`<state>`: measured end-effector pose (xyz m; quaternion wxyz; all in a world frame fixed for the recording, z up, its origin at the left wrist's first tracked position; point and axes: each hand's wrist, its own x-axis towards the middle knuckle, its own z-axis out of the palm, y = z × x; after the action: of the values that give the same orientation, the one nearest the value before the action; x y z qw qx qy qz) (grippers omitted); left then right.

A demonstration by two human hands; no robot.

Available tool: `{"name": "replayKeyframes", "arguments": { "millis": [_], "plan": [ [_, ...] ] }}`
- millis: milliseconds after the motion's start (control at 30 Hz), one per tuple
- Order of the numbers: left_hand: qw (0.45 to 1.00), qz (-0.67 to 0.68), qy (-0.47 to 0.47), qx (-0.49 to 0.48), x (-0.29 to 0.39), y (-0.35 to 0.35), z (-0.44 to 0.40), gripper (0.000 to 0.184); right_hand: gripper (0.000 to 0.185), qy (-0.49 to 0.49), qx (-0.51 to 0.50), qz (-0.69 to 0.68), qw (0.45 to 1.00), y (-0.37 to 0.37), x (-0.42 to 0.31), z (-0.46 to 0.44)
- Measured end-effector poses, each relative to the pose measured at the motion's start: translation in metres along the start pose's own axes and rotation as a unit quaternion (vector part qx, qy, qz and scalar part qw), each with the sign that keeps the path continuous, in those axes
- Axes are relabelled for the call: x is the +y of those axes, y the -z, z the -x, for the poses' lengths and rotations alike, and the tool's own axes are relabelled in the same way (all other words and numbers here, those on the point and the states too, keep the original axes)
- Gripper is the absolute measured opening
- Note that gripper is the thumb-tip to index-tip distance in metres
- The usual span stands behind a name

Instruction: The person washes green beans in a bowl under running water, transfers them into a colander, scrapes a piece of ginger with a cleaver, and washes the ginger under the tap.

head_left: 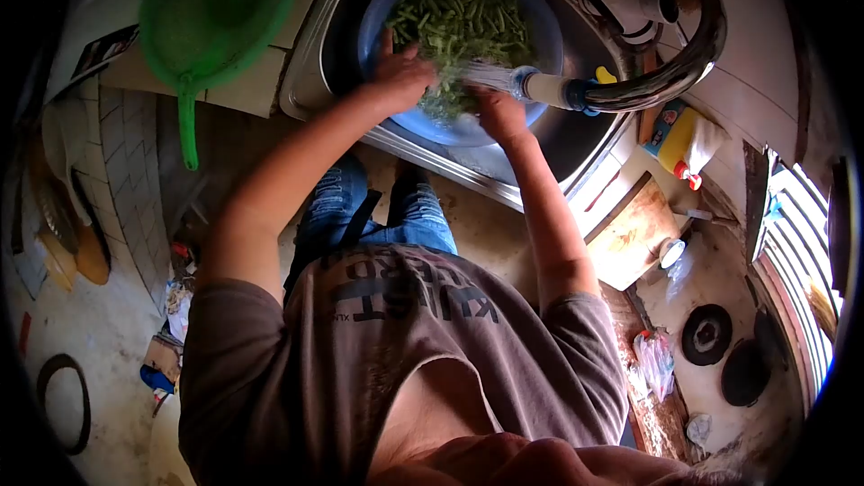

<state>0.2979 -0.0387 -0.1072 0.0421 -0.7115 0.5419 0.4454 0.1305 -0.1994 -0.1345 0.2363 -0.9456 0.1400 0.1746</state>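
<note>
A blue basin (372, 13) full of cut green beans (463, 13) and water sits in the metal sink (337, 45). Water runs from the curved faucet (693, 67) through its nozzle (544, 88) into the basin. At the basin's left side, my left hand (400, 76) is over the beans with its fingers spread, thumb and fingers apart. My right hand (501, 115) reaches over the near rim, just under the nozzle. Its fingertips are hidden by the running water and the beans.
A green colander (219, 13) with a handle rests left of the sink. On the right are a yellow bottle (681, 148) with a red cap, a wooden board (637, 229), a plastic bag (654, 362) and a round black burner part (706, 335).
</note>
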Motion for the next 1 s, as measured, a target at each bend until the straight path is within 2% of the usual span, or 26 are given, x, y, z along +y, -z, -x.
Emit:
{"name": "replayKeyframes", "arguments": {
  "millis": [67, 100, 133, 167, 200, 233, 267, 300, 333, 400, 433, 467, 533, 567, 600, 667, 733, 800, 867, 1000],
  "plan": [
    [0.975, -0.029, -0.018, 0.219, 0.005, -0.018, 0.003, 0.021, 0.055, -0.03, 0.04, -0.031, 0.998, -0.005, 0.005, -0.006],
    [0.988, 0.007, -0.052, 0.145, 0.005, -0.014, 0.009, 0.021, 0.054, -0.048, 0.032, -0.048, 0.997, -0.004, -0.013, -0.003],
    [0.988, 0.008, -0.051, 0.143, 0.007, -0.001, 0.013, 0.021, 0.053, -0.069, 0.021, -0.068, 0.995, -0.006, -0.027, 0.001],
    [0.998, 0.025, -0.038, 0.052, 0.01, 0.011, 0.016, 0.022, 0.053, 0.023, 0.075, -0.003, 0.997, -0.014, -0.031, 0.008],
    [0.998, 0.039, -0.025, -0.038, 0.012, 0.018, 0.016, 0.022, 0.053, 0.02, 0.075, -0.005, 0.997, -0.011, -0.03, 0.009],
    [1.0, 0.011, 0.009, 0.009, 0.01, 0.015, 0.013, 0.019, 0.052, 0.006, 0.013, -0.027, 1.0, -0.001, -0.024, 0.006],
    [1.0, 0.011, 0.009, 0.009, 0.008, 0.006, 0.012, 0.019, 0.05, -0.009, -0.05, -0.049, 0.998, 0.008, -0.014, 0.003],
    [0.991, 0.015, -0.016, 0.135, 0.003, -0.006, 0.012, 0.018, 0.047, -0.063, 0.03, -0.025, 0.997, -0.017, 0.014, 0.0],
    [0.964, 0.016, -0.038, 0.261, -0.002, -0.011, 0.011, 0.017, 0.047, -0.06, 0.034, -0.022, 0.997, -0.009, 0.006, -0.001],
    [0.966, 0.018, -0.04, 0.254, -0.007, -0.015, 0.01, 0.018, 0.045, -0.057, -0.019, -0.078, 0.995, -0.003, -0.017, 0.007],
    [0.976, 0.014, -0.033, 0.215, -0.007, -0.015, 0.01, 0.019, 0.048, 0.041, 0.03, -0.147, 0.988, -0.004, -0.021, 0.011],
    [0.983, 0.008, -0.028, 0.179, -0.006, -0.013, 0.009, 0.02, 0.048, 0.037, 0.033, -0.147, 0.988, -0.001, -0.025, 0.016],
    [0.983, -0.004, -0.036, 0.178, -0.007, -0.009, 0.005, 0.021, 0.051, 0.065, 0.013, -0.179, 0.982, 0.032, -0.038, 0.021],
    [0.981, 0.025, -0.038, 0.19, -0.007, -0.01, 0.006, 0.022, 0.049, 0.048, 0.029, -0.241, 0.969, 0.045, -0.035, 0.022],
    [0.977, 0.057, -0.039, 0.2, -0.007, -0.012, 0.007, 0.023, 0.041, -0.004, 0.066, -0.11, 0.992, 0.048, -0.022, 0.025],
    [0.977, 0.06, -0.04, 0.199, -0.007, -0.013, 0.004, 0.025, 0.033, -0.097, 0.184, -0.263, 0.942, 0.089, -0.018, 0.027],
    [0.976, 0.04, -0.025, 0.212, -0.006, -0.011, 0.01, 0.027, 0.031, -0.109, 0.303, -0.346, 0.881, 0.087, 0.04, 0.031],
    [0.977, 0.05, -0.029, 0.204, -0.008, -0.011, 0.009, 0.028, 0.039, -0.069, 0.451, -0.31, 0.834, 0.147, 0.02, 0.033],
    [0.977, 0.032, -0.04, 0.207, -0.008, -0.01, 0.01, 0.028, 0.048, -0.029, 0.513, -0.378, 0.77, 0.178, 0.031, 0.023],
    [0.977, 0.022, -0.033, 0.211, -0.008, -0.012, 0.007, 0.029, 0.051, -0.017, 0.484, -0.392, 0.782, 0.214, 0.036, 0.01]
  ]
}}
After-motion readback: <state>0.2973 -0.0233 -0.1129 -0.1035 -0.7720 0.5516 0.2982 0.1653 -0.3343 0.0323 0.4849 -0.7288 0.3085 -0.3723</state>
